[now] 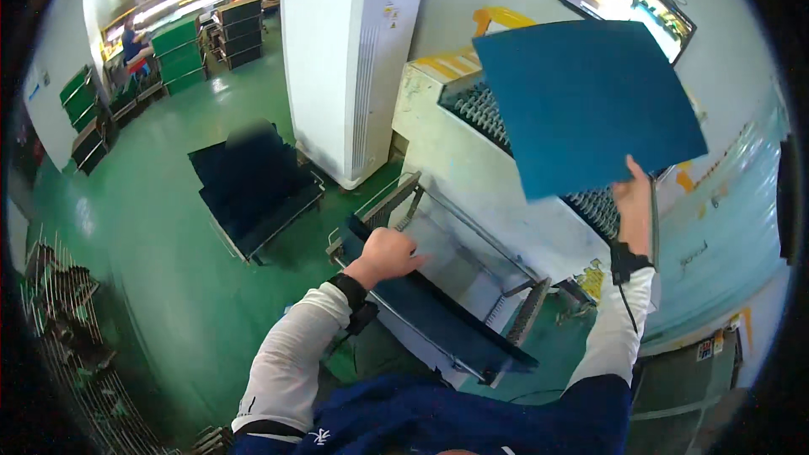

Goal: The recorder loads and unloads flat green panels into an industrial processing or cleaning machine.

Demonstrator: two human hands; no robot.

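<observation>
My right hand (634, 200) is raised and grips the lower edge of a flat blue square sheet (581, 101), held up over the pale machine (472, 168) with its row of rollers. My left hand (389, 254) is closed on the near edge of a dark blue sheet (438, 320) that lies in the metal rack (506, 303) at the machine's front. Both forearms wear white sleeves with black wrist straps.
A low cart (253, 194) stacked with dark blue sheets stands on the green floor to the left. A white pillar (345, 59) rises behind it. A monitor (628, 0) hangs top right. Wire racks (67, 320) line the left edge; people work at green benches far back.
</observation>
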